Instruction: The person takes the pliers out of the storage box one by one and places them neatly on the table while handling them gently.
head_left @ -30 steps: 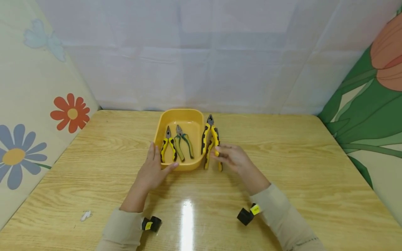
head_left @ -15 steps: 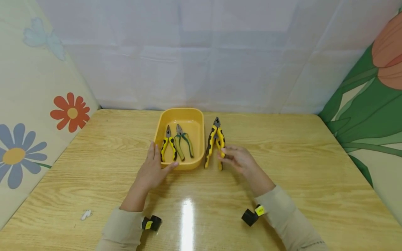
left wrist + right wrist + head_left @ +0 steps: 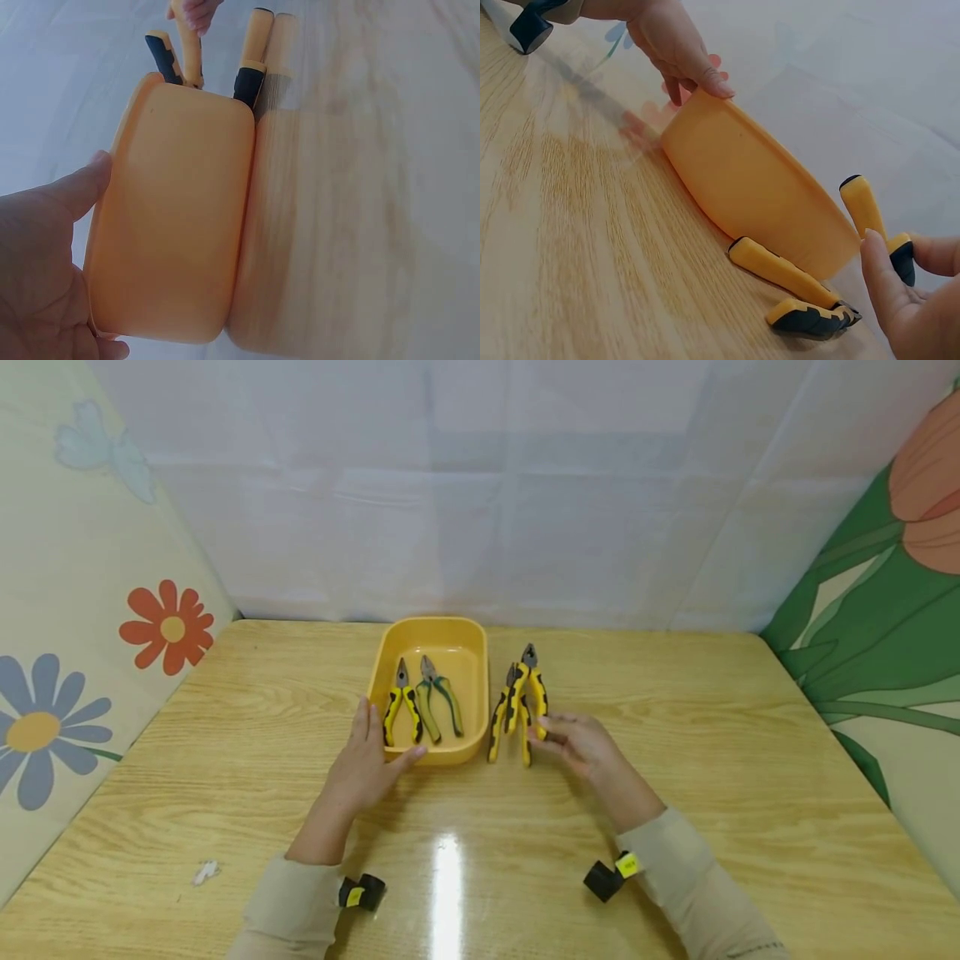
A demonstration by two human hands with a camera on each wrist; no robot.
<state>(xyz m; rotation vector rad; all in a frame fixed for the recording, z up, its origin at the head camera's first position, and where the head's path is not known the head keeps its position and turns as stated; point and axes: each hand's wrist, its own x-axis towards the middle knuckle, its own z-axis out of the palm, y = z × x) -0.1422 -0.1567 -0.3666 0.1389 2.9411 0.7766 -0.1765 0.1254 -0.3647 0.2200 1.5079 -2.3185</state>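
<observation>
In the head view, my right hand (image 3: 581,743) pinches one handle of combination pliers (image 3: 536,683) with black-and-yellow grips, raised off the table with the jaws pointing away. Partly behind it, a second pair of black-and-yellow pliers (image 3: 496,727) lies on the table by the tray's right side. My left hand (image 3: 363,772) rests at the front-left corner of a yellow plastic tray (image 3: 468,647), thumb along the front rim and fingers extended along the left side. Inside lie long-nose pliers (image 3: 393,700) and green-handled pliers (image 3: 425,708). In the left wrist view, the tray wall (image 3: 172,217) hides its contents.
The wood-grain table (image 3: 712,735) runs back to a white cloth (image 3: 600,543). Flower-printed panels (image 3: 75,568) stand at both sides. A small white scrap (image 3: 205,873) lies at the front left. Black wrist cameras (image 3: 604,881) are strapped to both forearms.
My right hand has moved the combination pliers rightward, from beside the tray's rim to over the second pair, uncovering more of that pair. The left hand and tray have stayed put.
</observation>
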